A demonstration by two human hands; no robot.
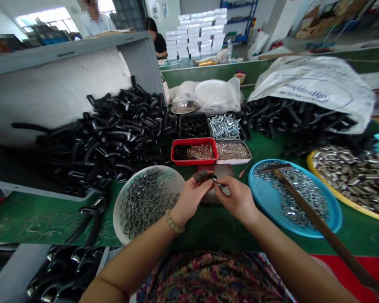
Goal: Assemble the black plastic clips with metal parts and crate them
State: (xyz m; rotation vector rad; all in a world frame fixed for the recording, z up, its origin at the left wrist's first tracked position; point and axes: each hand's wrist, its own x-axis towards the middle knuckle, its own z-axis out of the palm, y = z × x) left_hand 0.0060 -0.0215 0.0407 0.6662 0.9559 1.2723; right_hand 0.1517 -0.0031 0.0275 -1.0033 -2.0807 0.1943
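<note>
A: Hands?
B: Nearest, L hand [189, 195] & R hand [236, 197], fingertips of both pinched on a small dark part [212, 177] btwn them, above a metal plate [226, 170].
A: Risks?
B: Tiny part, fingertip-only grip: could slip & get lost in the ring bowl [171, 180]. Hammer [305, 206] lies across blue basin [270, 206], handle nr R forearm; a knock could shift it. Farther: red tray [194, 161] w/ black bits + copper-coloured pins [202, 151]; overreaching might mix 'em.

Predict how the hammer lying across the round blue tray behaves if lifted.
The hammer is likely stiff: its long handle looks like straight wood. Probably head-heavy, since the head appears metal. It might swivel or slide if nudged, as the head lies over loose metal pieces in the blue tray.
</note>
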